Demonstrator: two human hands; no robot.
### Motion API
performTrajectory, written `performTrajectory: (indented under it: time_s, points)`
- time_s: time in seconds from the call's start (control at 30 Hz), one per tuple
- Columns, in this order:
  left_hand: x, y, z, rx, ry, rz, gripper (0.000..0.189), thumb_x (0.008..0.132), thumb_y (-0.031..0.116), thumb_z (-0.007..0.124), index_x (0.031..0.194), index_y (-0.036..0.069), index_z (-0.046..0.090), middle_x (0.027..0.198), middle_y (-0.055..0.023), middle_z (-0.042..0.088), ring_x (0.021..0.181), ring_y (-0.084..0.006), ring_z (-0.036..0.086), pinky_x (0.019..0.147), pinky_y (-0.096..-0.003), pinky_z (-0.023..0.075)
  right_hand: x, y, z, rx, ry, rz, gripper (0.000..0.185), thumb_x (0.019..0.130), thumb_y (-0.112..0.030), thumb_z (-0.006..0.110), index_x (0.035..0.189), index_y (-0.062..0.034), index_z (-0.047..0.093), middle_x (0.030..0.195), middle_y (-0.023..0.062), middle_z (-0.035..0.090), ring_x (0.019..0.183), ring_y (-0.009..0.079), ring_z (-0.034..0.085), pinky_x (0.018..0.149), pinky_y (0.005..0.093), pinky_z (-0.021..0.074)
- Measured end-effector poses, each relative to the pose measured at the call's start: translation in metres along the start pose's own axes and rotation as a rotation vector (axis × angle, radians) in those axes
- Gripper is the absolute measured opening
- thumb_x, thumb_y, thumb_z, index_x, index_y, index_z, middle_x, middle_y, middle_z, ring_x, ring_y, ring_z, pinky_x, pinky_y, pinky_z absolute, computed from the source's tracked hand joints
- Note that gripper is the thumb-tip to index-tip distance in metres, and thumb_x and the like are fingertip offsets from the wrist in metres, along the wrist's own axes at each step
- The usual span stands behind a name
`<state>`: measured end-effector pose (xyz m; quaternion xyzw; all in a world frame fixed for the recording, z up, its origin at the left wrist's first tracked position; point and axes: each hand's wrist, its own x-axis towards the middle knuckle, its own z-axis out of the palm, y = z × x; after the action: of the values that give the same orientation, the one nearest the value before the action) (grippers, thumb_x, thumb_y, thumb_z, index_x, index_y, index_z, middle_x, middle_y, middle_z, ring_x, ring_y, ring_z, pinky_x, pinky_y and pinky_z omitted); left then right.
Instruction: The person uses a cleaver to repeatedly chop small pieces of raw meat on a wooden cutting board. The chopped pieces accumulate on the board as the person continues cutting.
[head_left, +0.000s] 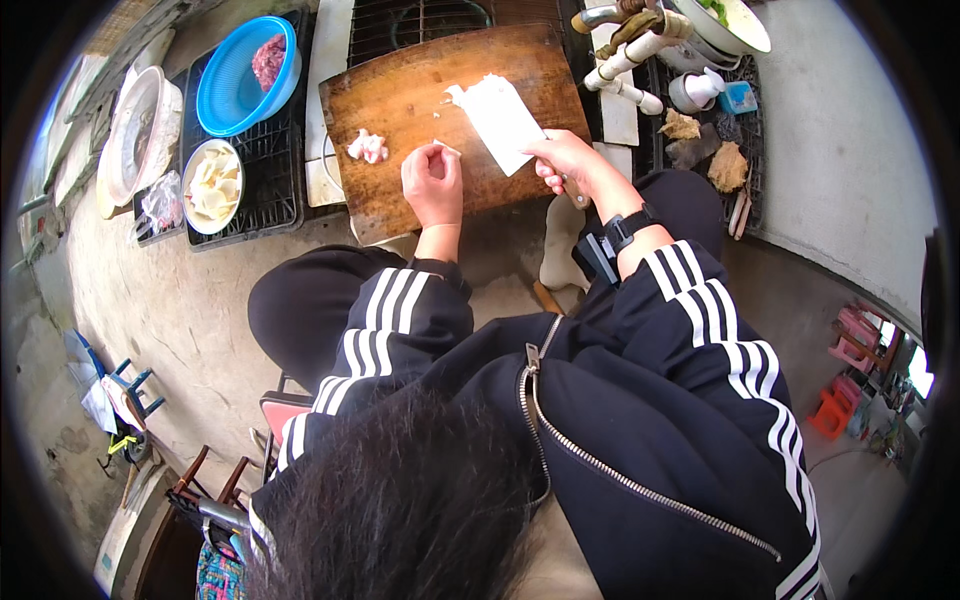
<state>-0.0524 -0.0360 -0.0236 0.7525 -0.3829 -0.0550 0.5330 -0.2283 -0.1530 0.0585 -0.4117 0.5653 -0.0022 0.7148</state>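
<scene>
My right hand (562, 161) grips a cleaver (504, 124) by its wooden handle, its broad blade lying flat over a wooden cutting board (405, 90). Pale scraps show at the blade's far edge. Near the middle of the board, my left hand (433, 180) has its thumb and fingertips pinched together on a small pale piece (448, 148), mostly hidden by the fingers. To the left of that hand lies a small heap of pale pink chopped meat or fat (368, 146).
Left of the board, a blue plastic basket (232, 82) holds pinkish-red meat, beside a bowl (238, 191) of pale slices. Pipes with a tap (634, 56) rise at the board's right. Farther right are a pump bottle (703, 88) and brownish sponge-like clumps (727, 167).
</scene>
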Motion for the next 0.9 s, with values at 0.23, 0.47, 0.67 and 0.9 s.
performTrajectory:
  time_s: [0.23,0.47,0.67,0.9]
  points:
    - [0.002,0.008,-0.008,-0.037,-0.005,0.028,0.015,0.085,0.010,0.072,0.097,0.005,0.064,0.095,-0.0109,0.067,0.093,-0.0320,0.062,0.087,-0.0408,0.0505,-0.005,0.004,-0.007,0.120,0.142,-0.178,0.024,0.096,-0.027,0.066,0.102,-0.0052,0.058,0.061,-0.0025,0.047,0.043,0.0081,0.041,0.040,0.0262,0.0365]
    - [0.001,0.008,-0.008,0.052,0.019,0.144,0.016,0.082,0.008,0.074,0.095,0.006,0.064,0.095,-0.0109,0.067,0.094,-0.0327,0.062,0.085,-0.0412,0.0513,-0.022,0.003,0.034,-0.684,0.547,-0.674,0.036,0.094,-0.033,0.067,0.115,-0.0030,0.070,0.086,0.0149,0.074,0.078,0.0302,0.073,0.068,0.0380,0.0555]
    - [0.001,0.004,-0.007,0.045,0.004,0.128,0.013,0.081,0.006,0.074,0.089,0.007,0.065,0.091,-0.0099,0.067,0.093,-0.0315,0.062,0.084,-0.0408,0.0518,-0.032,-0.004,0.048,-0.630,0.591,-0.662,0.030,0.095,-0.034,0.063,0.103,-0.0056,0.070,0.091,0.0202,0.072,0.088,0.0393,0.070,0.078,0.0465,0.0560]
    - [-0.001,0.008,-0.007,0.020,-0.003,0.077,0.013,0.082,0.008,0.074,0.090,0.006,0.064,0.091,-0.0106,0.067,0.093,-0.0317,0.062,0.084,-0.0411,0.0508,-0.044,-0.016,0.039,-0.608,0.572,-0.702,0.030,0.095,-0.031,0.061,0.102,-0.0028,0.069,0.088,0.0223,0.071,0.086,0.0393,0.071,0.076,0.0459,0.0567]
